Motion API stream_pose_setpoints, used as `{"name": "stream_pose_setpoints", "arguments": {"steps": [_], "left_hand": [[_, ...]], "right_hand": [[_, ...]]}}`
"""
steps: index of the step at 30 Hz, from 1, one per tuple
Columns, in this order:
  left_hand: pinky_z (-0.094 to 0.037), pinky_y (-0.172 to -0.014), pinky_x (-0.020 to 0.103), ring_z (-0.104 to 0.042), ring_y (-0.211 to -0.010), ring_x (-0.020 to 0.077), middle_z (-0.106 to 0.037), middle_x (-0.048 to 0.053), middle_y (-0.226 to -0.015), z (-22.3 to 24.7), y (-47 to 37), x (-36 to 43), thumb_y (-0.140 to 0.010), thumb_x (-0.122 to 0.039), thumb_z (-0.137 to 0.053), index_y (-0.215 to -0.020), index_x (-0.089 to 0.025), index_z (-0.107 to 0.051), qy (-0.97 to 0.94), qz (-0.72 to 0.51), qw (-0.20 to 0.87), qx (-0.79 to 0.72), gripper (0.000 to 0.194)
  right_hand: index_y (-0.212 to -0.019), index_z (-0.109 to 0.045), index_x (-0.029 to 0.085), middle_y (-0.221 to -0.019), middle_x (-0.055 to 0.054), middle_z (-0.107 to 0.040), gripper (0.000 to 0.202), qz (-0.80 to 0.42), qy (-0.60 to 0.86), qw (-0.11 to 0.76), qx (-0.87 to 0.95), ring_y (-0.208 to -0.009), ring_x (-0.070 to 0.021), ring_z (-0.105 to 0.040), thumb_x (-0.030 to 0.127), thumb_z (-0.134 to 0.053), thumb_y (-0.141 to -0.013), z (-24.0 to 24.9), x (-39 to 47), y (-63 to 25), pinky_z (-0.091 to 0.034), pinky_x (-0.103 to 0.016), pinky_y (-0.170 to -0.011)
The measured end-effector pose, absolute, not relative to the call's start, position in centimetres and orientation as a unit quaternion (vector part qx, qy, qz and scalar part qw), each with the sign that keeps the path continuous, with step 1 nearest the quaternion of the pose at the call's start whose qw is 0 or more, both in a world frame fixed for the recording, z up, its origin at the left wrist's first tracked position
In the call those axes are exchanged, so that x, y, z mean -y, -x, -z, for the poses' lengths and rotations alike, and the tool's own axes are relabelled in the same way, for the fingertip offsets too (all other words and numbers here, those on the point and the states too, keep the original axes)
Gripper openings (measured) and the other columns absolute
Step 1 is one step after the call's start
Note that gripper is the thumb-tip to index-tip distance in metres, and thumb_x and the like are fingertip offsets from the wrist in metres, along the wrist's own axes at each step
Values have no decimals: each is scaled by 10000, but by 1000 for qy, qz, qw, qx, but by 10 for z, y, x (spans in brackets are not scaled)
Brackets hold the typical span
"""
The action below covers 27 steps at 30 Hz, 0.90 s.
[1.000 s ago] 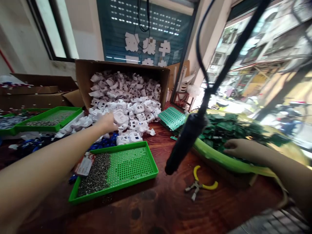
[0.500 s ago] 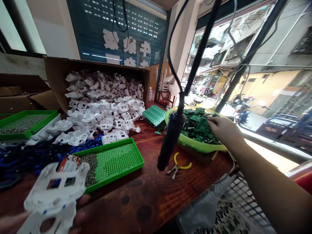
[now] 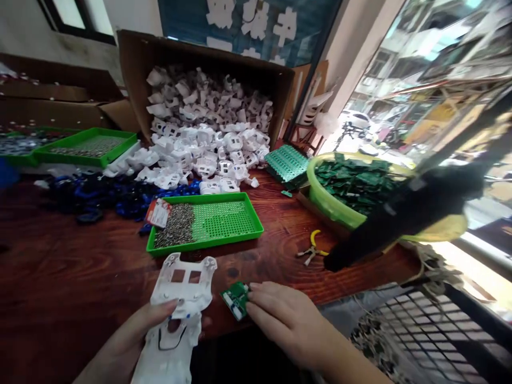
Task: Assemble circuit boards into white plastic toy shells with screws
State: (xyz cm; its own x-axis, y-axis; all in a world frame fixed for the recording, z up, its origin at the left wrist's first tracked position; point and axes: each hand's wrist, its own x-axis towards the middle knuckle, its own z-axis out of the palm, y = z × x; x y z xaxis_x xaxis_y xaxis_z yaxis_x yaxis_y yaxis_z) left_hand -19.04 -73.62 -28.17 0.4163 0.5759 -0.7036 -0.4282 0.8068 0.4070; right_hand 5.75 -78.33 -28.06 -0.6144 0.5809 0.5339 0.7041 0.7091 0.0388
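Note:
A white plastic housing (image 3: 182, 288) with two square openings is gripped in my left hand (image 3: 136, 330), the thumb lying across its middle. Just right of it, my right hand (image 3: 286, 322) holds a small green circuit board (image 3: 236, 300) at its right edge, fingers closed together. The board and the housing are apart, both over the front edge of the table. Beyond them lies a green perforated tray (image 3: 224, 245) with a heap of small metal screws (image 3: 176, 226) in its left part and a red-and-white card (image 3: 158, 212) on the rim.
White housings (image 3: 208, 144) spill from a cardboard box (image 3: 132, 80). Blue parts (image 3: 120, 197) lie left. A yellow-green basin (image 3: 336, 205) of green circuit boards stands right, behind a hanging black electric screwdriver (image 3: 400, 213). Yellow-handled pliers (image 3: 314, 248) rest on the wooden table (image 3: 276, 266).
My right hand has come from the basin to the front of the table with a circuit board. The housing now sits nearer the middle of view. The camera has turned left and down.

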Motion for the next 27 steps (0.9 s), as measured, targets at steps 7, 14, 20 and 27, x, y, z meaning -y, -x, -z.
{"name": "stream_pose_setpoints", "arguments": {"steps": [7, 14, 20, 27], "left_hand": [[-547, -593, 320, -672, -595, 236, -732, 129, -683, 280, 190, 730, -693, -155, -636, -783, -80, -719, -108, -357, 797, -475, 144], [-533, -629, 295, -660, -670, 203, -732, 78, -794, 282, 183, 732, -677, -166, -674, -1010, -142, -663, -152, -369, 809, -431, 334], [-522, -647, 283, -636, -647, 174, -716, 57, -748, 287, 185, 734, -601, -159, -743, -919, -155, -686, -188, -369, 813, -410, 324], [-486, -757, 291, -637, -839, 203, -704, 66, -929, 292, 184, 731, -632, -136, -724, -1008, -170, -643, -236, -364, 822, -369, 387]], "right_hand": [[-1095, -576, 196, -1160, -76, -575, 285, -3, 443, 183, 878, -1038, -198, -549, 131, -435, -855, 292, 763, -59, -506, -353, -851], [-884, -607, 203, -857, -55, -568, 94, -136, 582, 243, 764, -788, -173, -550, 194, -532, -828, 294, 773, -18, -510, -321, -702], [-876, -572, 196, -851, -44, -552, 96, -128, 579, 277, 756, -780, -163, -543, 140, -504, -838, 300, 771, -20, -494, -307, -686], [-1006, -565, 193, -916, -52, -506, 214, -5, 481, 363, 798, -890, -143, -510, 97, -550, -816, 267, 766, -19, -452, -249, -767]]}}
